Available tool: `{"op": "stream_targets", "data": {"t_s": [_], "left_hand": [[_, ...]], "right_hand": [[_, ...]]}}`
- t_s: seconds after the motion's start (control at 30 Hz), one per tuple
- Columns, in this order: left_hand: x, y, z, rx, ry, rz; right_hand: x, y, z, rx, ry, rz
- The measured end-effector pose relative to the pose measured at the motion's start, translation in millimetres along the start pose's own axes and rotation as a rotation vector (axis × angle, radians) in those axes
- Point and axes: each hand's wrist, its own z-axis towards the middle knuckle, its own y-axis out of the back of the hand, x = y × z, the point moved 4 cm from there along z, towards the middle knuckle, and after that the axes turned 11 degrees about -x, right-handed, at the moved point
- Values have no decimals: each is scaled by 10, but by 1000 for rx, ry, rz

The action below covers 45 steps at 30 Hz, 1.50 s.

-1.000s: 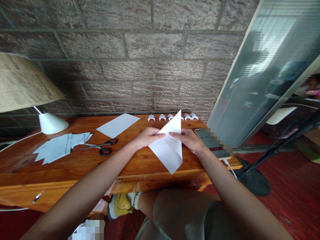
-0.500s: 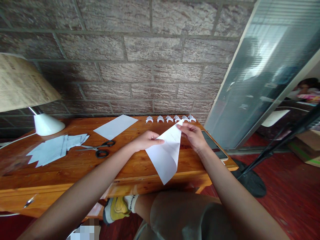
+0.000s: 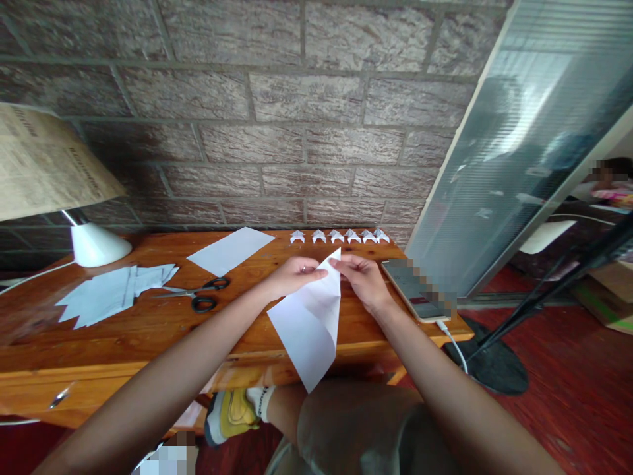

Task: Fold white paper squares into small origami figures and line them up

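Observation:
I hold a white sheet of paper (image 3: 309, 323), folded over into a long pointed shape, in the air above the near part of the wooden desk (image 3: 148, 330). My left hand (image 3: 291, 276) pinches its upper left edge. My right hand (image 3: 362, 278) pinches the top corner from the right side. The paper's lower point hangs down over the desk's front edge toward my knee.
Black-handled scissors (image 3: 202, 295) lie left of my hands, beside a pile of cut paper scraps (image 3: 111, 293). A flat white sheet (image 3: 230, 251) and a row of several small folded paper figures (image 3: 339, 235) sit by the brick wall. A phone (image 3: 415, 290) on a cable lies at right; a lamp (image 3: 93, 244) at left.
The paper has dropped lower and shifted left, its top point now folded down closer to my hands. My right hand came back from the top tip toward my left hand.

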Motion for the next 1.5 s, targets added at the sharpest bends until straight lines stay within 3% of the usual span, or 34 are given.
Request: {"op": "stream_targets", "data": {"t_s": [0.4, 0.67, 1.5], "left_hand": [[-52, 13, -11, 50, -53, -18], [-80, 15, -20, 30, -58, 13], [-65, 30, 13, -9, -132, -12]], "right_hand": [[-36, -51, -36, 40, -42, -20], [8, 61, 40, 14, 26, -93], [28, 25, 31, 96, 124, -70]]}}
